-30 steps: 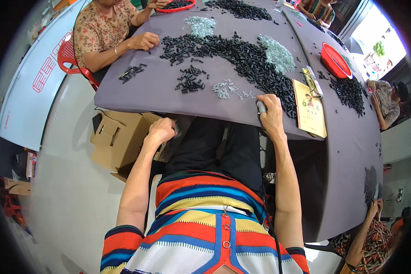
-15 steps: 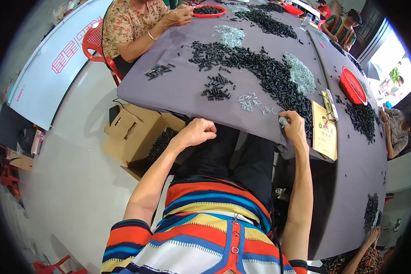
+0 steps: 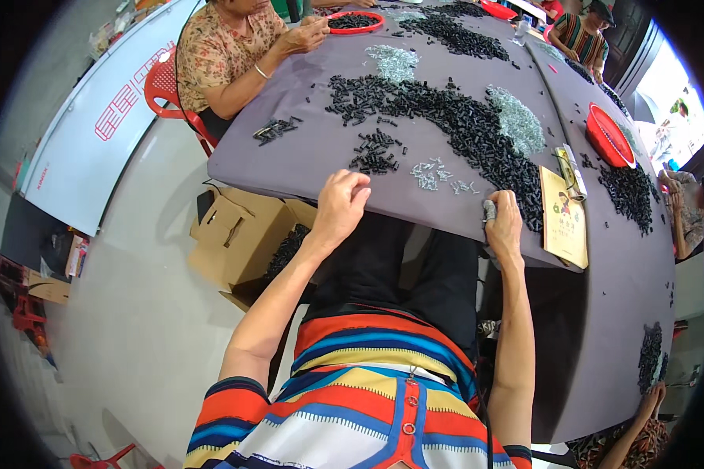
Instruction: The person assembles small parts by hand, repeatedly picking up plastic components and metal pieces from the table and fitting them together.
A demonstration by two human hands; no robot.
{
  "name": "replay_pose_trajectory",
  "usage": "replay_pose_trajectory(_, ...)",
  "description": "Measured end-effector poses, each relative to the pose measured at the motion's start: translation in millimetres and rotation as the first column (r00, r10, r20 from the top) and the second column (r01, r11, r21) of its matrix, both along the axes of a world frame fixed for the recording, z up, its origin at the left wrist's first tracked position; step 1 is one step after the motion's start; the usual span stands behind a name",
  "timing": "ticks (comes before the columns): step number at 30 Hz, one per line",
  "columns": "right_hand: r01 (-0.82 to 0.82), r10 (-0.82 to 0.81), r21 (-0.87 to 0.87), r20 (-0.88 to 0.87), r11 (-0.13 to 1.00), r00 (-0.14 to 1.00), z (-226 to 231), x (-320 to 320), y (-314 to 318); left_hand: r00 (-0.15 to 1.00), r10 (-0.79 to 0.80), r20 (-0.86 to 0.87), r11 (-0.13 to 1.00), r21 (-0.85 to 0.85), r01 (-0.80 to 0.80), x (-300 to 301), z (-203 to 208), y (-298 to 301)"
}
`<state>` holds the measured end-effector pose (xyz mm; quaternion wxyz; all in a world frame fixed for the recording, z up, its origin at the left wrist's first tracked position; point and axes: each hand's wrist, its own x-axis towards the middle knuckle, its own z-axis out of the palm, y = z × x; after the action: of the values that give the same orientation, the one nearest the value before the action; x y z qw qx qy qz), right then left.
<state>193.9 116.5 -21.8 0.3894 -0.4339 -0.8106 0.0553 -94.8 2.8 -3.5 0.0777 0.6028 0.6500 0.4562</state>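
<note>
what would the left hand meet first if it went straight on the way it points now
Likely the small black pile, just beyond the left hand; its height over the table is hard to judge, so it might pass above.

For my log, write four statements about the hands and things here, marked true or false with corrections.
1. The left hand is nearer than the right hand to the small cluster of black plastic cylinders. True.
2. The yellow rectangular paper booklet lies left of the right hand. False: the booklet lies right of it.
3. The right hand is at the near edge of the grey cloth-covered table. True.
4. The brown cardboard box stands on the table. False: the box is lower than the table.
</note>
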Motion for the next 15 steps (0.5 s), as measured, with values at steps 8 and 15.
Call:
replay_pose_trajectory(8, 0.016, -0.016, -0.013, -0.017, 1.0, 1.0, 1.1, -0.5, -2.3, 0.847, -0.044, -0.529, 0.996, 0.042, 0.078, -5.1, -22.0, 22.7)
replay_pose_trajectory(15, 0.037, -0.037, -0.006, -0.017, 0.999, 0.999, 0.4, -1.6, -5.4, 0.832, -0.07, -0.55, 0.997, -0.028, 0.065, -3.9, -31.7, 38.4)
